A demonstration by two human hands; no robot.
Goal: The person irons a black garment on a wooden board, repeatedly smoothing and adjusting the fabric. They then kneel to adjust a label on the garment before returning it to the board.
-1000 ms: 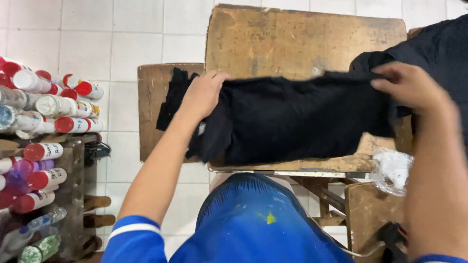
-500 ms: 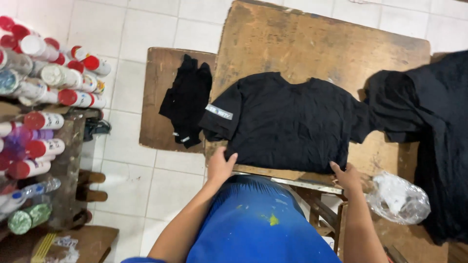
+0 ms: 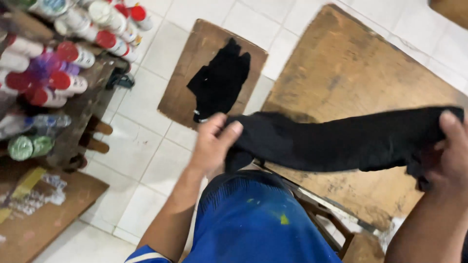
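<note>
A black T-shirt (image 3: 341, 141) hangs stretched between my two hands above the near edge of a worn wooden board (image 3: 351, 73). My left hand (image 3: 214, 141) pinches its left end, thumb on top. My right hand (image 3: 446, 156) grips its right end at the frame's right edge. The shirt is bunched into a long band, lifted off the board. A second black garment (image 3: 219, 83) lies crumpled on a smaller wooden board (image 3: 187, 102) to the left, just beyond my left hand.
A wooden rack (image 3: 83, 102) at the left holds several spray cans (image 3: 68, 53) with red and white caps. The floor (image 3: 146, 160) is white tile. Another wooden board (image 3: 39, 219) lies at the lower left. My blue shorts (image 3: 258, 224) fill the bottom centre.
The shirt lay spread flat on the board; now both hands have gathered it and lifted it into a stretched band. The view has tilted and shifted toward the left.
</note>
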